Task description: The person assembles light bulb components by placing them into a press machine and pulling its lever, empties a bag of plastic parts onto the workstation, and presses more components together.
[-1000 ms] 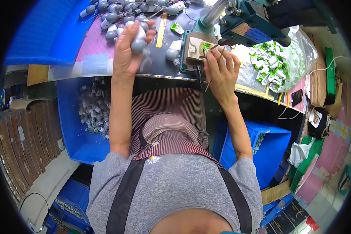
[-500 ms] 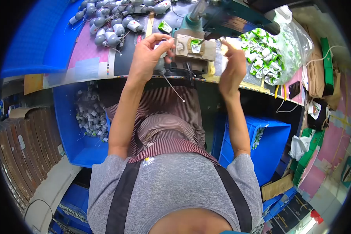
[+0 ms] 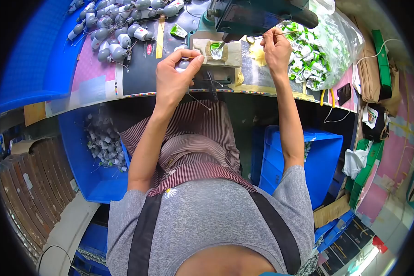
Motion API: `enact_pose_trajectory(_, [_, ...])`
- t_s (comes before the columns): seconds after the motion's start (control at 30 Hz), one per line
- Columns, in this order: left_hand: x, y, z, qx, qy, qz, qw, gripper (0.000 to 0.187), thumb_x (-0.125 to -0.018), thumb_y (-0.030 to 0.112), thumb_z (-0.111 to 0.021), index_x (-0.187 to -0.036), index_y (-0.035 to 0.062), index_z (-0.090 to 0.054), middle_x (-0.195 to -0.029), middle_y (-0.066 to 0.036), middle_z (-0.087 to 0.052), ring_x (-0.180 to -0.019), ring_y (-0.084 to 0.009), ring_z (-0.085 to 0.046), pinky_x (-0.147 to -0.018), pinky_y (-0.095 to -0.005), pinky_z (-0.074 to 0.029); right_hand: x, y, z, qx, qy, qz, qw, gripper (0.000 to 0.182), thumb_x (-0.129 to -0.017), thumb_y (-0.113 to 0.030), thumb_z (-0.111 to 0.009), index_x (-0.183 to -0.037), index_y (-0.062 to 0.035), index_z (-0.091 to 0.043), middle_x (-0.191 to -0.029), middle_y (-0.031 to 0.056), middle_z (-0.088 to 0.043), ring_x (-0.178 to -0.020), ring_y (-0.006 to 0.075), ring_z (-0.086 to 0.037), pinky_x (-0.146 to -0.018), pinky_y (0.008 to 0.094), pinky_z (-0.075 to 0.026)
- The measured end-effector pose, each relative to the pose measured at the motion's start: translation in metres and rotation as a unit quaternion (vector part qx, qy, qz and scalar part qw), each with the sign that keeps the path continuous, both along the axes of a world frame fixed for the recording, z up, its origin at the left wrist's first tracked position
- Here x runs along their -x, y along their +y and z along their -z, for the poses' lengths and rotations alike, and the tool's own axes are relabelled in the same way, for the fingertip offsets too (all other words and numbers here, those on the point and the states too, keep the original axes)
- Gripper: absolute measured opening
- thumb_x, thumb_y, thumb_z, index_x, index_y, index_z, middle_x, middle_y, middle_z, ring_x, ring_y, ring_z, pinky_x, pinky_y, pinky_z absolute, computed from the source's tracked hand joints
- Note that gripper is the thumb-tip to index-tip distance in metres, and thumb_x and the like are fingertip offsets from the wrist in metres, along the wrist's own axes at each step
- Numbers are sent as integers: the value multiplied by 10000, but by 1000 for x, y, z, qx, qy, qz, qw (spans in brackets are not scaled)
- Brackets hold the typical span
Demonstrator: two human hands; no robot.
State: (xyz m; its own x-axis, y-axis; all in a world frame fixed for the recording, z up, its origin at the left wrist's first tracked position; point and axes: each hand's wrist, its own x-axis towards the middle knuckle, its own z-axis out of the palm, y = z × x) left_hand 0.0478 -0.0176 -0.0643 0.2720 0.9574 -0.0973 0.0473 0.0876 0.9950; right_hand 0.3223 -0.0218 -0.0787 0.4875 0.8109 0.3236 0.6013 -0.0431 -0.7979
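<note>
My left hand (image 3: 175, 76) is closed around a small grey-and-white bulb-shaped part (image 3: 183, 65), mostly hidden by the fingers. A thin white wire (image 3: 198, 101) hangs below that hand. Just right of it, a green-and-white piece (image 3: 216, 51) sits in the recess of a pale block (image 3: 234, 54) under a dark green bench press (image 3: 253, 20). My right hand (image 3: 277, 51) pinches a thin rod-like tool (image 3: 287, 32), whose exact kind I cannot make out. It is beside a pile of green-and-white pieces (image 3: 308, 62) in a clear plastic bag (image 3: 342, 50).
Several grey-and-white bulb-shaped parts (image 3: 119, 39) lie at the back left. One loose green-and-white piece (image 3: 178, 31) is left of the press. Below the table edge stand a left blue bin (image 3: 94, 186) holding similar parts and a right blue bin (image 3: 324, 165). Yellow-handled pliers (image 3: 332, 97) hang near a phone (image 3: 343, 94).
My right hand has moved away from the press, rightward and up toward the green-and-white pile. My left hand stays beside the block with its part. The whole view has shifted slightly.
</note>
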Motion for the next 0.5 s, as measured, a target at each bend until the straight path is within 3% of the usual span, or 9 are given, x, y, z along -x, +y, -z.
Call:
enact_pose_trajectory(0.13, [-3, -9, -4, -9, 18, 0, 1000, 151, -891, 158, -749, -949, 20, -730, -736, 16, -637, -618, -41, -558, -539, -222, -457, -1, 1, 7, 21, -59, -17, 998, 367, -1007, -346, -614, -813, -36, -654, -607, 31, -609, -545, 91, -526, -530, 287, -423])
enact_pose_trajectory(0.23, [-7, -15, 4, -170, 51, -13, 984, 139, -882, 112, -760, -963, 5, -724, -790, 14, -645, -702, -54, -577, -628, -226, -473, 1, 0, 3, 2, -25, -26, 999, 362, -1006, -332, -618, -815, -27, -654, -611, 23, -606, -546, 90, -519, -530, 280, -421])
enact_pose_trajectory(0.27, [-8, -18, 3, -221, 53, -6, 974, 114, -856, 69, -765, -936, 1, -722, -826, -28, -683, -767, -100, -622, -695, -258, -500, 3, 0, 1, -10, -5, -28, 1000, 359, -1006, -327, -620, -815, -24, -655, -612, 19, -605, -545, 89, -515, -530, 278, -420])
enact_pose_trajectory(0.3, [-8, -20, -1, -304, 84, 8, 949, 110, -828, 32, -758, -924, 18, -706, -876, -79, -697, -757, -184, -664, -708, -302, -524, 5, 1, 1, -35, 90, -27, 995, 355, -1021, -313, -603, -813, -30, -655, -612, 3, -599, -519, 61, -492, -499, 234, -393])
enact_pose_trajectory(0.37, [-14, -28, -2, -367, 115, 37, 922, 132, -806, 10, -745, -916, 33, -676, -948, -108, -694, -801, -275, -679, -735, -349, -547, 15, -4, -12, -52, 332, -87, 938, 336, -1037, -300, -579, -823, -50, -650, -616, -10, -596, -498, 30, -475, -457, 187, -350])
enact_pose_trajectory(0.4, [-18, -34, -2, -395, 140, 36, 907, 145, -804, 14, -741, -915, 48, -656, -1014, -101, -696, -844, -298, -677, -753, -375, -559, 26, -9, -24, -41, 366, -119, 922, 326, -1046, -292, -561, -832, -58, -639, -614, -12, -589, -492, 18, -477, -430, 163, -324])
enact_pose_trajectory(0.5, [-25, -39, 6, -437, 235, 47, 867, 129, -807, 37, -717, -910, 52, -640, -1158, -77, -692, -769, -250, -633, -673, -351, -558, 58, -19, -30, 10, 383, -154, 911, 291, -1043, -272, -565, -869, -53, -645, -647, -10, -604, -489, 29, -480, -430, 176, -334])
